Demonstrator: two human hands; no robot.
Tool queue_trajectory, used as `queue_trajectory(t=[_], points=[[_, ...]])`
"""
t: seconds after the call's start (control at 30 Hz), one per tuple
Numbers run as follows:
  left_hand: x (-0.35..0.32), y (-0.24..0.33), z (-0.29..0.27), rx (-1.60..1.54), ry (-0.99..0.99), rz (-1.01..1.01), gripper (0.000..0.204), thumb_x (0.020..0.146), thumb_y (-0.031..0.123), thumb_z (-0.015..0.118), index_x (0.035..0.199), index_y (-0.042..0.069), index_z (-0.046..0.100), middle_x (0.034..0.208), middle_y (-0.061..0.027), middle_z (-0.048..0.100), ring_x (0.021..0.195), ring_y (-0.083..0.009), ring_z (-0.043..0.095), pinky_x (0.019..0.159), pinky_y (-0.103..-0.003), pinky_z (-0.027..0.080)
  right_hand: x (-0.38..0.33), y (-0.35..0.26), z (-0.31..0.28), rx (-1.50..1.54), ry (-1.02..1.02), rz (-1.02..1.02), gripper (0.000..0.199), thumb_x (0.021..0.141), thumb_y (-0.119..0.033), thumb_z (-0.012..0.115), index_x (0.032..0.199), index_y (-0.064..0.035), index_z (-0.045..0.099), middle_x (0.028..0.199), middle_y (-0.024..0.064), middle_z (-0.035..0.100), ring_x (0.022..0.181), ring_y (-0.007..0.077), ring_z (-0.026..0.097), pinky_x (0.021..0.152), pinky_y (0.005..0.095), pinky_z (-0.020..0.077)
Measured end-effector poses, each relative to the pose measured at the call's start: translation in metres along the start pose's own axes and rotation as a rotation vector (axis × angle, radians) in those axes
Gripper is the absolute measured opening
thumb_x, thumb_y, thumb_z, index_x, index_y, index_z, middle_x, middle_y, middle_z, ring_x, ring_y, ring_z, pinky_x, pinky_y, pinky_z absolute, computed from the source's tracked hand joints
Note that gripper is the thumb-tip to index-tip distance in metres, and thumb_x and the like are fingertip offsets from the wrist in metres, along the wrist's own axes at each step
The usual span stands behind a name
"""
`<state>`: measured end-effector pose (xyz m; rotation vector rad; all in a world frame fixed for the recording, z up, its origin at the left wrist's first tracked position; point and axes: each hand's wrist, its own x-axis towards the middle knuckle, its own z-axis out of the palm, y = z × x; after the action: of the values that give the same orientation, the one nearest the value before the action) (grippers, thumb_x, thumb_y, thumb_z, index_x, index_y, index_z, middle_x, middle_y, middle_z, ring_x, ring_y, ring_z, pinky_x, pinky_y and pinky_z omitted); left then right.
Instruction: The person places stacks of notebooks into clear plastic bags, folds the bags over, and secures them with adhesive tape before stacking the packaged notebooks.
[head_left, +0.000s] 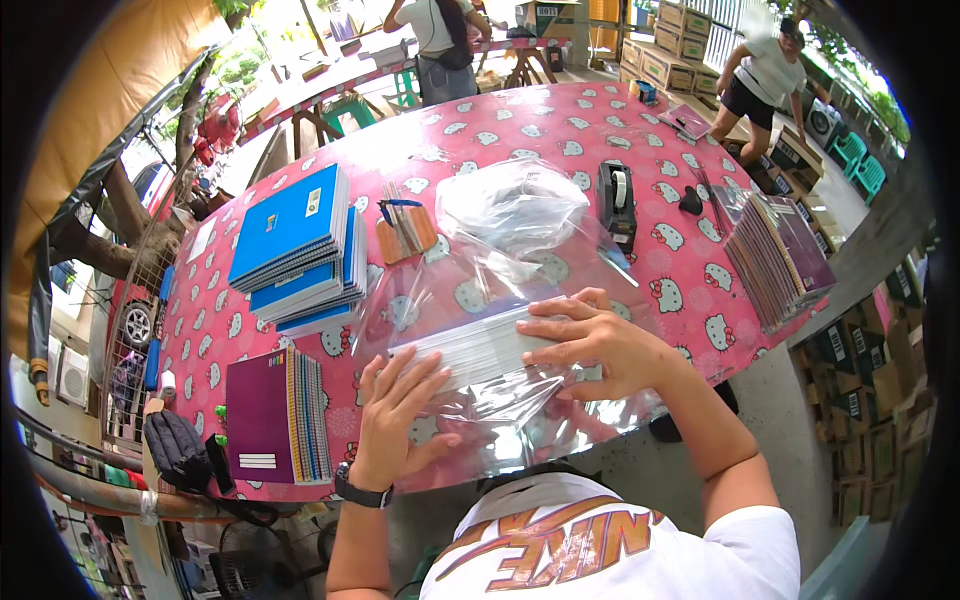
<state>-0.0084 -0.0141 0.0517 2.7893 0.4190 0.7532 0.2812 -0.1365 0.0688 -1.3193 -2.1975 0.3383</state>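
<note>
In front of me a block of notebooks point(480, 350), its white page edges showing, lies on a clear plastic sheet point(510, 400) that spreads crinkled around it. My left hand point(400, 415), with a dark watch at the wrist, rests with spread fingers on the block's left end and the film. My right hand point(600, 345) lies across its right end, fingers stretched over the page edges and thumb on the near side. Neither hand is wrapped around anything. Beyond the block sits a heap of clear plastic point(515, 205).
Blue spiral notebooks point(290, 230) are stacked at left, purple ones point(265, 415) nearer. A wooden holder with pens and scissors point(405, 230), a black tape dispenser point(618, 205) and another notebook stack point(780, 260) stand on the pink table point(390, 150). Two people are beyond; boxes point(860, 400) at right.
</note>
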Motion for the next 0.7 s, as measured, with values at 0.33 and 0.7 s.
queue_trajectory(t=[0.33, 0.7], points=[[0.017, -0.006, -0.023, -0.093, -0.358, -0.009, 0.083, 0.060, 0.048, 0.076, 0.133, 0.020, 0.049, 0.145, -0.0086, 0.036, 0.136, -0.0326, 0.026, 0.111, -0.053, 0.011, 0.011, -0.003, -0.005, -0.087, -0.230, -0.014, 0.075, 0.060, -0.022, 0.076, 0.131, -0.0267, 0.051, 0.148, 0.0069, 0.031, 0.138, 0.0263, 0.025, 0.109, 0.0502, 0.0186], [0.035, 0.032, -0.003, 0.060, -0.383, -0.027, 0.097, 0.061, 0.064, 0.068, 0.141, 0.019, 0.036, 0.149, -0.0116, 0.027, 0.137, -0.0419, 0.017, 0.108, -0.058, 0.011, 0.024, -0.001, -0.003, -0.125, -0.272, -0.079, 0.080, 0.056, -0.025, 0.079, 0.131, -0.0280, 0.050, 0.149, 0.0098, 0.028, 0.138, 0.0299, 0.022, 0.108, 0.0547, 0.0180]])
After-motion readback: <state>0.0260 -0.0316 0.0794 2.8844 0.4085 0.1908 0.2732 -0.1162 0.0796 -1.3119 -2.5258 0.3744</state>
